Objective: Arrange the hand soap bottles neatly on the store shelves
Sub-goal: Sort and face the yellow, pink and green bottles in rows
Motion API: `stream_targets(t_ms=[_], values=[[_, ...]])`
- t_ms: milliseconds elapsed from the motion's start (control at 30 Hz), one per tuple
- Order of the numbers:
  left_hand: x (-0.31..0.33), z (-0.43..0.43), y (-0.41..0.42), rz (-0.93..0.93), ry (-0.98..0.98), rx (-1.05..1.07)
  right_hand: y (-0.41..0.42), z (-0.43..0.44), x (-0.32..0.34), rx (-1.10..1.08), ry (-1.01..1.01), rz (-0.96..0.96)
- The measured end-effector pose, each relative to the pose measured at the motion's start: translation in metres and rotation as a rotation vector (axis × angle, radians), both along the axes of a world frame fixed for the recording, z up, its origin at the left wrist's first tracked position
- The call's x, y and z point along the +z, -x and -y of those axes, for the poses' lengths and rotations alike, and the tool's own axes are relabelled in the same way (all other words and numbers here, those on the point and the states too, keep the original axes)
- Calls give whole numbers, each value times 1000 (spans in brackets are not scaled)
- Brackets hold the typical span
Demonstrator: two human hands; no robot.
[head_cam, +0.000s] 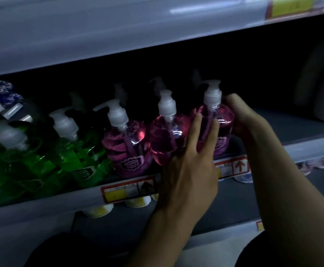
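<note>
Hand soap bottles (119, 151) are lined up in one row along the front edge of the shelf (61, 201). Going left to right: a bunch of green soap bottles (76, 151) at the left end, then a purple soap bottle (127, 149), then the middle pink bottle (167, 139) tight against it. The end pink bottle (222, 120) is the one being sorted right now.

The left hand (192, 170) has its fingers out straight, lying flat on the front of that end bottle. It's steadying, not grabbing. The right hand (247, 122) is wrapped around the bottle's right side and back, fingers curled up by the pump collar, so that's the real grip.

My take on doing this bit well:
- Twist with the right hand and use the flat left fingers as a guide, so the label ends up facing out like the purple one's.
- Keep the base down on the shelf and slide it rather than lift it. These bottles are top-heavy with the pumps, and a bump could tip the middle pink one.
- Snug it up to its neighbour and bring it level with the front edge, above the arrow tag (232, 167).
- Point the nozzle the same way as the rest. It's dim and a bit blurry, so I can't tell exactly how they all line up.
</note>
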State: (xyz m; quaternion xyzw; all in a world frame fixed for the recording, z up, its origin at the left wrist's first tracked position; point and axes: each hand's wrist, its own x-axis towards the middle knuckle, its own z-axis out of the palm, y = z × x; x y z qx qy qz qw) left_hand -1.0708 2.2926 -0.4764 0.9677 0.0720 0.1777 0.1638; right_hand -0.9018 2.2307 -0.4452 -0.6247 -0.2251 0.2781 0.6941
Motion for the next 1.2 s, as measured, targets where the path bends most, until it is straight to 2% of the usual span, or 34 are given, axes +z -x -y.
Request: stream_targets(t_ms=[133, 200, 300, 367, 400, 467, 533, 600, 700, 933, 1033, 1100, 1133, 1200], values=[[-1, -2, 3, 34, 24, -38, 0, 2, 2, -20, -2, -71], [1, -6, 6, 122, 62, -49, 4, 8, 0, -57, 41, -33], [5, -21, 14, 354, 126, 59, 2, 15, 0, -324, 19, 175], [7, -34, 20, 348, 151, 120, 12, 25, 0, -524, -141, 314], [9, -39, 22, 304, 155, 132, 24, 31, 2, -544, -182, 416], [10, -45, 23, 197, 132, 138, 51, 40, -3, -444, -56, 660], [10, -45, 21, 107, 112, 142, 68, 44, -10, -305, 247, 904], [11, -44, 19, 77, 94, 165, 70, 44, -18, -251, 447, 1057], [11, -44, 19, 69, 69, 178, 66, 45, -22, -244, 491, 1106], [15, -44, 21, 67, 34, 149, 68, 54, -3, -118, 468, 1036], [20, -50, 40, 174, 97, 98, 83, 51, 5, -271, 581, 1162], [25, -63, 56, 284, 113, 174, 97, 43, 15, -425, 555, 1260], [27, -71, 64, 312, 95, 227, 105, 37, 18, -430, 521, 1264], [29, -87, 73, 286, 86, 289, 120, 24, 17, -304, 520, 1234]])
